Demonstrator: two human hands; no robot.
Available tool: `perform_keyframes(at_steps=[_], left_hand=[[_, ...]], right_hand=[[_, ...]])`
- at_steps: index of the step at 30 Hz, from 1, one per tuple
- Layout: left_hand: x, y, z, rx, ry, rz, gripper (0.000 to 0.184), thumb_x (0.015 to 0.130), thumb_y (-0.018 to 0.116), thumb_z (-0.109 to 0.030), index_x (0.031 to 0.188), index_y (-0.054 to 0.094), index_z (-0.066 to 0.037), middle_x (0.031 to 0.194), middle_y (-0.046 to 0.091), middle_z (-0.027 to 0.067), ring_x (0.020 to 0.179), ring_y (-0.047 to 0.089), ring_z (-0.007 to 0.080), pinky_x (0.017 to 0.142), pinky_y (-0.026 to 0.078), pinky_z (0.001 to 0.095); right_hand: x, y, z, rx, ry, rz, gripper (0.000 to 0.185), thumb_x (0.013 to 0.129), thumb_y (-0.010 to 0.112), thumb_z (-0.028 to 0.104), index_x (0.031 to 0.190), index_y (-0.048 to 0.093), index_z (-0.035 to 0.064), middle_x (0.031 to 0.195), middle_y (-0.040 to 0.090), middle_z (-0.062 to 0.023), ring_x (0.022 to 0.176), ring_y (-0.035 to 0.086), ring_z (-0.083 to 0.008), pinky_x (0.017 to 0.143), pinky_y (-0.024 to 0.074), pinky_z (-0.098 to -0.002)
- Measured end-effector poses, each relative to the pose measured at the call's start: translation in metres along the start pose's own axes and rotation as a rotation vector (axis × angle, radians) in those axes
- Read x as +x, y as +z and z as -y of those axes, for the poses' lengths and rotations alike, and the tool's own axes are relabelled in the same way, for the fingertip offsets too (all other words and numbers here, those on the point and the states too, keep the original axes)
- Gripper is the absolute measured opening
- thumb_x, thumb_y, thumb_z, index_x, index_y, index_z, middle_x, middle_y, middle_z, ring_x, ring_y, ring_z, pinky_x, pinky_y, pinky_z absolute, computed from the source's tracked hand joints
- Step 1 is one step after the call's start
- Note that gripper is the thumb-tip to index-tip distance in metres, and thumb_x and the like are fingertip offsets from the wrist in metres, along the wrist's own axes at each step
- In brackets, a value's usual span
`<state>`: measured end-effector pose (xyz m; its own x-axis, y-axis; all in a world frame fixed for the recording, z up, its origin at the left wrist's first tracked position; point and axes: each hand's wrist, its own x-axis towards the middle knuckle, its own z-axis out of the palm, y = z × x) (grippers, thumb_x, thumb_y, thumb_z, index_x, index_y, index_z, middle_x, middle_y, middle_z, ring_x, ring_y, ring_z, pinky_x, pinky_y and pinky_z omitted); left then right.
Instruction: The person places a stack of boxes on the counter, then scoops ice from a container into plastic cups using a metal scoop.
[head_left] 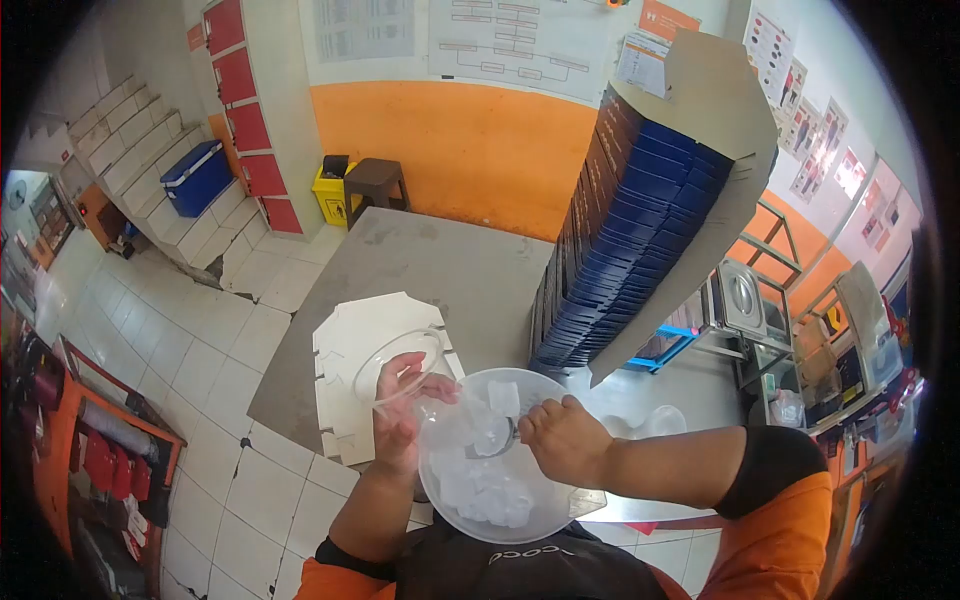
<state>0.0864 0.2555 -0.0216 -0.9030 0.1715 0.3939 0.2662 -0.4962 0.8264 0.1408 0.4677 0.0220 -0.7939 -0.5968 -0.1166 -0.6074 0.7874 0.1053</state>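
Note:
A round translucent tub [550, 500] sits close to my body, with white, ice-like chunks [490, 500] inside. My right hand [565, 437] is closed round the handle of a metal scoop [497, 440], whose head is among the chunks. At the tub's left rim, my left hand [402, 405] has its fingers curled about a clear round plastic piece [378, 362], which looks like a lid. Behind that piece lies a flat white cardboard sheet [345, 400]. Some of the left fingers are hard to tell from the clear plastic.
A tall stack of dark blue folded boxes [625, 220] leans on the grey table [440, 250]. Right of the tub are small clear containers [662, 421] on a metal surface. A dark stool [376, 182], a yellow bin [330, 190] and a blue cooler [197, 180] stand farther back.

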Motion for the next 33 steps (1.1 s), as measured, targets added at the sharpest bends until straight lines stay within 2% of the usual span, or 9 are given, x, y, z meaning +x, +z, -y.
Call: perform_keyframes(at_steps=[5, 11, 14, 17, 20, 23, 26, 29, 33], left_hand=[[-0.001, 0.000, -0.009, 0.057, -0.067, 0.065, 0.096, 0.065, 0.072, -0.057, 0.126, 0.029, 0.003, 0.096, 0.060, 0.0175, 0.093, 0.057, 0.0272, 0.084, 0.044, 0.0363], [0.002, 0.003, -0.030, 0.194, 0.092, 0.163, 0.089, 0.064, 0.082, -0.035, 0.128, 0.031, 0.000, 0.126, 0.046, 0.0170, 0.114, 0.046, 0.0237, 0.100, 0.032, 0.0384], [0.000, 0.020, -0.050, 0.125, -0.007, 0.228, 0.089, 0.063, 0.082, -0.028, 0.130, 0.029, -0.003, 0.132, 0.039, 0.0180, 0.120, 0.041, 0.0252, 0.104, 0.028, 0.0396], [-0.005, 0.020, -0.046, -0.045, -0.171, 0.234, 0.088, 0.064, 0.080, -0.029, 0.131, 0.028, -0.005, 0.132, 0.038, 0.0223, 0.122, 0.040, 0.0342, 0.104, 0.029, 0.0450], [-0.006, 0.035, -0.047, -0.219, -0.157, 0.227, 0.084, 0.065, 0.078, -0.025, 0.131, 0.028, -0.008, 0.133, 0.037, 0.0233, 0.122, 0.040, 0.0371, 0.103, 0.029, 0.0473], [-0.008, 0.046, -0.066, -0.484, -0.206, 0.196, 0.087, 0.063, 0.079, -0.015, 0.132, 0.026, -0.007, 0.134, 0.038, 0.0197, 0.125, 0.038, 0.0325, 0.105, 0.027, 0.0447], [-0.008, 0.037, -0.079, -0.263, -0.060, 0.028, 0.086, 0.064, 0.077, -0.013, 0.132, 0.025, -0.006, 0.131, 0.040, 0.0216, 0.122, 0.040, 0.0336, 0.103, 0.031, 0.0457], [-0.017, 0.018, -0.087, 0.693, 0.148, -0.004, 0.080, 0.066, 0.074, -0.012, 0.131, 0.028, -0.004, 0.127, 0.043, 0.0205, 0.118, 0.043, 0.0335, 0.099, 0.034, 0.0470], [-0.028, 0.028, -0.083, 1.365, 0.158, 0.161, 0.079, 0.057, 0.076, -0.012, 0.125, 0.037, -0.001, 0.118, 0.046, 0.0206, 0.107, 0.047, 0.0380, 0.093, 0.038, 0.0476]], right_hand=[[-0.010, 0.004, -0.009, 0.026, -0.020, -0.094, 0.024, 0.080, 0.048, 0.013, 0.099, 0.056, 0.0004, 0.089, 0.058, -0.0102, 0.088, 0.054, -0.0221, 0.074, 0.0397, -0.0356], [-0.040, -0.010, -0.002, 0.029, 0.047, -0.125, 0.025, 0.081, 0.048, 0.013, 0.103, 0.053, 0.0022, 0.091, 0.055, -0.0069, 0.088, 0.052, -0.0204, 0.075, 0.0374, -0.0344], [-0.050, -0.013, -0.001, 0.050, 0.072, -0.204, 0.025, 0.082, 0.048, 0.013, 0.105, 0.052, 0.0033, 0.091, 0.054, -0.0065, 0.086, 0.051, -0.0206, 0.075, 0.0364, -0.0341], [-0.058, -0.010, 0.001, 0.109, 0.097, -0.243, 0.024, 0.083, 0.049, 0.013, 0.106, 0.051, 0.0039, 0.090, 0.054, -0.0069, 0.086, 0.051, -0.0211, 0.075, 0.0362, -0.0343], [-0.065, -0.007, 0.002, 0.134, 0.120, -0.288, 0.025, 0.083, 0.050, 0.014, 0.106, 0.051, 0.0045, 0.090, 0.053, -0.0072, 0.087, 0.051, -0.0221, 0.076, 0.0363, -0.0348], [-0.077, -0.006, 0.002, 0.185, 0.144, -0.317, 0.024, 0.084, 0.050, 0.015, 0.105, 0.051, 0.0053, 0.089, 0.053, -0.0074, 0.087, 0.051, -0.0229, 0.076, 0.0364, -0.0354], [-0.092, -0.017, 0.000, 0.199, 0.190, -0.304, 0.022, 0.084, 0.050, 0.015, 0.104, 0.052, 0.0054, 0.089, 0.053, -0.0078, 0.087, 0.051, -0.0237, 0.077, 0.0364, -0.0363], [-0.107, -0.037, -0.007, 0.190, 0.233, -0.248, 0.020, 0.085, 0.050, 0.015, 0.102, 0.053, 0.0054, 0.088, 0.054, -0.0082, 0.087, 0.051, -0.0239, 0.076, 0.0363, -0.0368], [-0.118, -0.076, -0.014, 0.041, 0.222, -0.235, 0.020, 0.081, 0.051, 0.013, 0.099, 0.054, 0.0038, 0.089, 0.055, -0.0090, 0.087, 0.052, -0.0243, 0.074, 0.0364, -0.0365]])
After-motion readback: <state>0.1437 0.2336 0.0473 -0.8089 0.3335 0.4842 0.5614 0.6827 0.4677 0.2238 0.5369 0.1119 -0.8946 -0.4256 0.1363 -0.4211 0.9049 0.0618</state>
